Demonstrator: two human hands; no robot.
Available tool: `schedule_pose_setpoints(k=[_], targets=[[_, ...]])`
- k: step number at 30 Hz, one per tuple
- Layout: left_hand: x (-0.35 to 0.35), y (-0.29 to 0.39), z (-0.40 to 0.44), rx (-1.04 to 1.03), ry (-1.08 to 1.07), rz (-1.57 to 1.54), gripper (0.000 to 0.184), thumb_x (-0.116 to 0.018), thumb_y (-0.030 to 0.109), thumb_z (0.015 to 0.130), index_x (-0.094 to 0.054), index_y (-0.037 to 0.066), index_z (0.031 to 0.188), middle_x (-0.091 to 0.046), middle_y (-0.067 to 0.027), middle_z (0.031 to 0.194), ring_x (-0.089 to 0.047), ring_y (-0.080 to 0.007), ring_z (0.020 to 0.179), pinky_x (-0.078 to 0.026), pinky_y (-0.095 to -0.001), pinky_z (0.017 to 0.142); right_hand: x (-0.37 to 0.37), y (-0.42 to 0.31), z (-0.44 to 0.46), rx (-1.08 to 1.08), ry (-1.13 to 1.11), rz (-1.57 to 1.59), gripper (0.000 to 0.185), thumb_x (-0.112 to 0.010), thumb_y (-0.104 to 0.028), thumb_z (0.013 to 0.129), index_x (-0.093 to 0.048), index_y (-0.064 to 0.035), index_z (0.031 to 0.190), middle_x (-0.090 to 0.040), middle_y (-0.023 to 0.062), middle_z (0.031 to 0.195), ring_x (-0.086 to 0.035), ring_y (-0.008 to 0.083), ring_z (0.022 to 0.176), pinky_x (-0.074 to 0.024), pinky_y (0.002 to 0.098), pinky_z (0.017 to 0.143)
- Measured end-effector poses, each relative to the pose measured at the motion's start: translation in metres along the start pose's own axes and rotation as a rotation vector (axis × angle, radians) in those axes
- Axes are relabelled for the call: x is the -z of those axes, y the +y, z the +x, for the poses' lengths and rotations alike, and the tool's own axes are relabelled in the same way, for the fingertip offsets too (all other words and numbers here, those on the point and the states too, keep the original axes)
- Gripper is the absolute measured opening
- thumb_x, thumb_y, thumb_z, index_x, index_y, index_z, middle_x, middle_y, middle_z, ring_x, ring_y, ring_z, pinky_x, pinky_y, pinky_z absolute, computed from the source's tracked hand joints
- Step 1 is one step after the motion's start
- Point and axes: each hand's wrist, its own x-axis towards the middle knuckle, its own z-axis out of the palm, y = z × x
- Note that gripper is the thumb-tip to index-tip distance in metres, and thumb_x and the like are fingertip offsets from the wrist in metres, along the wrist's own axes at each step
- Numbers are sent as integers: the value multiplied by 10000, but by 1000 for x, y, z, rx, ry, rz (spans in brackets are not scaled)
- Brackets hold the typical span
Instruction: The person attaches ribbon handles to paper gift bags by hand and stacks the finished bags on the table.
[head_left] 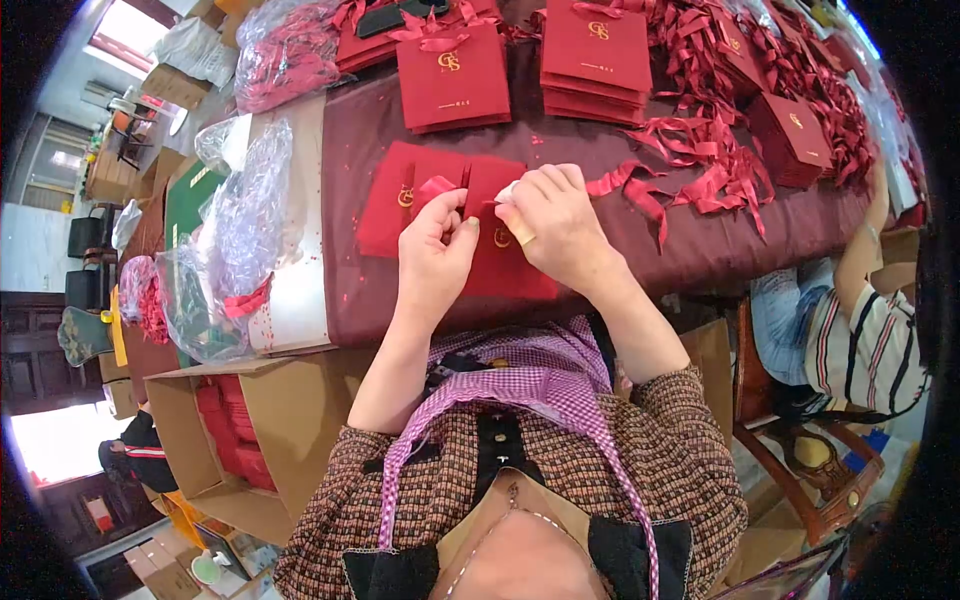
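Note:
Both hands are held over red paper bags [383,215] with gold lettering, which lie flat near the table's front edge. My left hand [437,235] pinches a piece of red ribbon [437,187] between thumb and fingers. Close to its right, my right hand [560,220] is closed around a small whitish object that I cannot make out, with a pale yellowish strip [516,225] showing at the fingers. A thin dark red strand runs between the two hands.
Stacks of red bags [455,80] stand farther back, with loose red ribbons [690,170] to the right. Clear plastic wrap [240,220] lies at the left. An open cardboard box [290,430] sits below the table's left part. A co-worker's striped sleeve [870,345] shows at the right.

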Motion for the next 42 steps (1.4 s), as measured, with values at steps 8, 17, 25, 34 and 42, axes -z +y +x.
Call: schedule_pose_setpoints(k=[8,17,25,34,42], targets=[[-2,-1,-1,-16,8,52,257,-625,-31,837,-618,-44,1094,-450,37,659,-423,-29,608,-384,-206,541,1,-4,5,19,-27,-65,84,-628,-110,813,-561,-72,781,-547,74,747,-540,252,751,-390,381,764],[-3,2,-5,-151,-8,232,317,-609,-49,789,-621,-16,1104,-564,-116,710,-559,-206,625,-462,-318,584,2,-6,9,62,-57,-118,104,-639,-92,760,-539,-62,766,-530,86,730,-534,267,732,-393,388,746],[-7,14,-8,-369,-7,392,297,-584,-30,794,-611,-45,1089,-629,-195,854,-623,-337,759,-502,-389,666,6,-9,11,115,-175,-218,111,-606,-158,679,-538,-77,712,-564,110,707,-536,260,706,-388,398,756],[-7,23,-17,-399,-84,389,304,-595,-36,790,-607,-53,1093,-639,-211,885,-639,-340,793,-517,-384,688,24,-3,14,-172,-392,200,111,-571,-71,786,-507,-40,701,-567,120,685,-564,323,698,-398,399,709],[15,21,-6,-419,-190,281,258,-633,13,843,-633,3,1101,-660,-166,859,-641,-307,775,-505,-375,693,43,-4,18,1,-375,304,99,-616,-113,814,-556,-55,760,-555,95,721,-562,280,748,-399,386,747]])
